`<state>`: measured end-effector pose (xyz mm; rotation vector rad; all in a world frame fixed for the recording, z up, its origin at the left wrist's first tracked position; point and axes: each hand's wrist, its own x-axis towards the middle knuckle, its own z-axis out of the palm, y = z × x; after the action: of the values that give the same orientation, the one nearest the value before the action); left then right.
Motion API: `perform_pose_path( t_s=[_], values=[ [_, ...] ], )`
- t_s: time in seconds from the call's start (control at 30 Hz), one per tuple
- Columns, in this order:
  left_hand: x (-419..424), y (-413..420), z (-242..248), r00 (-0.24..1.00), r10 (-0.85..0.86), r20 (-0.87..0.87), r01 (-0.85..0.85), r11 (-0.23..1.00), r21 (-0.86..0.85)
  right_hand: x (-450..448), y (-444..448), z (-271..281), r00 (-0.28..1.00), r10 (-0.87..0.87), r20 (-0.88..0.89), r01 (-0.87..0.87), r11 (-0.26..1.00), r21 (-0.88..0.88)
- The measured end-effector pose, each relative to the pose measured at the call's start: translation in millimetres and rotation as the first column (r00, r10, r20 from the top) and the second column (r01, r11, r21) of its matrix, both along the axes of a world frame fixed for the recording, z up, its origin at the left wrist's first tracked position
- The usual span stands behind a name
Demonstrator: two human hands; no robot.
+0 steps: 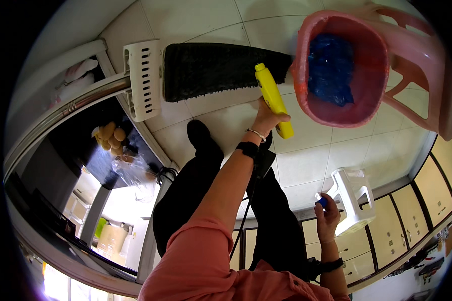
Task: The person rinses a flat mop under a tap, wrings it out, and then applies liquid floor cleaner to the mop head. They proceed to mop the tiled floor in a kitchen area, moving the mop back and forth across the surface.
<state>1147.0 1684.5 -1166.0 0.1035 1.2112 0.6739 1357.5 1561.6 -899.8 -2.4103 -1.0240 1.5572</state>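
In the middle of the view, my left hand [268,117] is wrapped around a yellow plastic bottle [272,94], its threaded neck uncapped and pointing away from me. The bottle is tilted over the edge of a dark bristly mat [218,69] and the floor. Lower right, my right hand [327,218] pinches a small blue cap [322,202] with a white part on it. A pink bin [376,82] stands to the right of the bottle, with a crumpled blue plastic bag [330,69] inside.
A pink plastic chair [418,45] stands behind the bin. A white plastic stool [356,210] is by my right hand, near cream cabinets [390,225]. At left are a white slotted plastic rack [145,81] and a dark surface with potato-like items [114,138] and a clear plastic bag [135,169].
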Motion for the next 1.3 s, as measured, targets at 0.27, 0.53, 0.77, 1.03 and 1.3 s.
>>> perform_pose_path(
  t_s=[0.27,0.53,0.77,1.03,1.3],
  values=[
    [6,-7,-14,0.982,-0.173,-0.072,0.171,0.985,-0.036,-2,0,-4,0.998,0.058,0.035,-0.058,0.998,0.002],
    [11,-8,-30,0.972,-0.234,-0.007,0.234,0.971,-0.042,0,1,-6,0.998,0.053,0.035,-0.054,0.998,0.019],
    [3,-17,-17,0.935,-0.279,-0.219,0.289,0.957,0.010,-1,9,-3,0.995,0.078,0.055,-0.081,0.995,0.057],
    [-19,-34,16,0.937,-0.284,-0.204,0.277,0.959,-0.063,-12,8,12,1.000,0.006,-0.025,-0.005,0.998,0.064],
    [-36,-35,55,0.907,-0.298,-0.298,0.306,0.952,-0.020,-21,3,26,0.998,0.065,-0.016,-0.063,0.990,0.128]
  ],
)
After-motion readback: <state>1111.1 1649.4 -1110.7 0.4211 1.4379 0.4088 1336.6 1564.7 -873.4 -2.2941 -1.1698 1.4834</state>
